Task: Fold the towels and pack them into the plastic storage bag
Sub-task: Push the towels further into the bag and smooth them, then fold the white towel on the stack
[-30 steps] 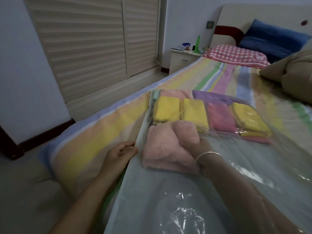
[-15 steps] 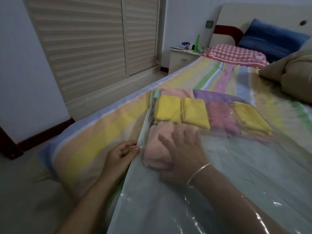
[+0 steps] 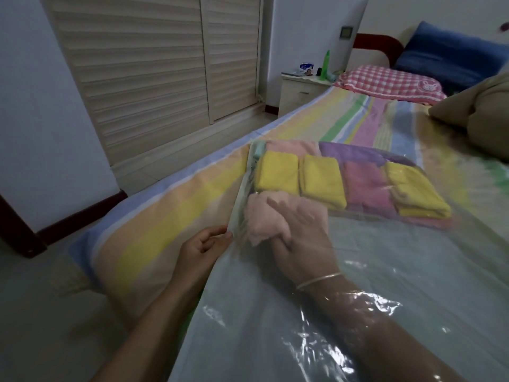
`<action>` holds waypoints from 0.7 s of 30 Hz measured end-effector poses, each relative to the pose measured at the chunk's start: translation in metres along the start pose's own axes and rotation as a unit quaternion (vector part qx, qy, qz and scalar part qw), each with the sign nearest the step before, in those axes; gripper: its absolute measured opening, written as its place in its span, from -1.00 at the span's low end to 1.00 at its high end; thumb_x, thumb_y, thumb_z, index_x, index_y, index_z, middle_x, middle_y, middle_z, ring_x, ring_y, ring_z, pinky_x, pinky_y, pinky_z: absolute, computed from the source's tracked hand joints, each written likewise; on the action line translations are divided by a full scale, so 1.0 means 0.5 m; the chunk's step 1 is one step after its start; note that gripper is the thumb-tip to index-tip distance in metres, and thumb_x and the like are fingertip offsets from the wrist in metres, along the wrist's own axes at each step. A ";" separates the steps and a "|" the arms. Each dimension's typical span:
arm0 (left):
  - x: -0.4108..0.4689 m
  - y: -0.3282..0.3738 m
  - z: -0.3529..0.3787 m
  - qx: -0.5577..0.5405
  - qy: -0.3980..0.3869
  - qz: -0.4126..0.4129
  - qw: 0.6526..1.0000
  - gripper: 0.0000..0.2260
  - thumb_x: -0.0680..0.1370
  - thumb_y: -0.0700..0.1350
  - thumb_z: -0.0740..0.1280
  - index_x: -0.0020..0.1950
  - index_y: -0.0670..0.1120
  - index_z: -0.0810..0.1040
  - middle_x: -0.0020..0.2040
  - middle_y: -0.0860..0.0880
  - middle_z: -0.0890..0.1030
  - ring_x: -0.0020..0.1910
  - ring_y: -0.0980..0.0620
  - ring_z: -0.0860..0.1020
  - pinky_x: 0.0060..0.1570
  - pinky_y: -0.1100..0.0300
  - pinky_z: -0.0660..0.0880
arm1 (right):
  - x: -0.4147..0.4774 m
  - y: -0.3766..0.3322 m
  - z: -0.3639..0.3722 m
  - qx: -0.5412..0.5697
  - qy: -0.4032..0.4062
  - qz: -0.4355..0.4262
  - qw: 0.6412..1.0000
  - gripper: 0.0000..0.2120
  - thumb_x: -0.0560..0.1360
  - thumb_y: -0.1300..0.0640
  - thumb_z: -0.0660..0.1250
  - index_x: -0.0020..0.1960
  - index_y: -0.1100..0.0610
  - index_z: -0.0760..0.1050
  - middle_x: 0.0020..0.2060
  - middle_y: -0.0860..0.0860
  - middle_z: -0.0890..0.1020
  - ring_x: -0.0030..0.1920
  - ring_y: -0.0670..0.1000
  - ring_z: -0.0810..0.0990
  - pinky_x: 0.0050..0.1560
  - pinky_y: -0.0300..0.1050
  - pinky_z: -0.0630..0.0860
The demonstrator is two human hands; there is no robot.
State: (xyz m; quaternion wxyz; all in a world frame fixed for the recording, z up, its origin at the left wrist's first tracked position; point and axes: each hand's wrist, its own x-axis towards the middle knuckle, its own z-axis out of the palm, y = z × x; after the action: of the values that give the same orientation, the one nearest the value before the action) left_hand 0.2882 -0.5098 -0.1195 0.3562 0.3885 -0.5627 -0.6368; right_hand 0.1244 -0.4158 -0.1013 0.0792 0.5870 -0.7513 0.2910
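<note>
On the striped bed, the plastic storage bag lies flat. Inside it the right hand presses straight fingers on the pink towel. At 9 o'clock of this towel the left hand pinches the bag's edge. Yellow towels lie at 12 o'clock.

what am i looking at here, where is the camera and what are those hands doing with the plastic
There is no machine here. A person wears one camera on the head, and every picture comes from it, looking down at their own two hands. A clear plastic storage bag lies on a striped bed. Folded yellow towels and other coloured ones are packed at its far end. The left hand pinches the bag's side edge. The right hand is inside the bag, lying flat on a pink towel.
</note>
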 end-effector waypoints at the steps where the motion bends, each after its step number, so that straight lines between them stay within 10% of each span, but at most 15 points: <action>1: 0.001 0.000 0.000 -0.001 0.005 -0.002 1.000 -0.84 0.51 -0.08 0.42 0.08 0.00 0.62 -0.08 0.02 0.71 -0.12 0.10 0.67 -0.28 0.35 0.53 | 0.000 0.001 0.005 -0.009 -0.012 -0.009 1.000 -0.45 0.45 -0.01 0.12 0.44 0.01 0.34 0.34 0.08 0.49 0.33 0.22 0.45 0.25 0.26 0.37; 10: 0.017 -0.017 -0.003 0.065 0.007 0.028 0.997 -0.80 0.53 -0.24 0.38 0.14 -0.06 0.58 -0.25 0.03 0.69 -0.29 0.21 0.61 -0.30 0.40 0.50 | 0.011 -0.033 0.007 -0.188 -0.131 -0.034 0.973 -0.26 0.38 -0.46 -0.04 0.44 -0.12 0.27 0.42 0.03 0.35 0.39 0.28 0.28 0.34 0.40 0.04; 15: 0.015 0.019 -0.007 0.138 -0.014 -0.024 0.990 -0.72 0.54 -0.11 0.40 0.24 -0.03 0.51 0.10 -0.07 0.62 0.06 0.00 0.59 -0.08 0.20 0.52 | 0.009 -0.036 -0.018 -0.202 -0.212 -0.003 0.956 -0.17 0.37 -0.49 -0.05 0.53 -0.15 -0.11 0.54 -0.01 -0.05 0.50 0.22 -0.07 0.36 0.31 -0.19; 21: -0.062 0.162 0.031 0.447 -0.044 0.053 0.892 -0.47 0.49 0.08 0.31 0.43 -0.01 0.34 0.35 -0.06 0.46 0.23 -0.11 0.49 0.21 -0.06 0.47 | -0.140 -0.048 -0.131 -0.123 -0.242 0.052 0.961 -0.10 0.39 -0.38 0.18 0.54 -0.13 -0.22 0.54 -0.03 -0.19 0.53 0.16 -0.19 0.45 0.30 -0.04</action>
State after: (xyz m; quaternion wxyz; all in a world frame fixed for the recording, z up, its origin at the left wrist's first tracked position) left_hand 0.2892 -0.4843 -0.0352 0.1526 0.4479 -0.8229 -0.3145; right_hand 0.1532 -0.3262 -0.0716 -0.0485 0.5858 -0.8075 0.0487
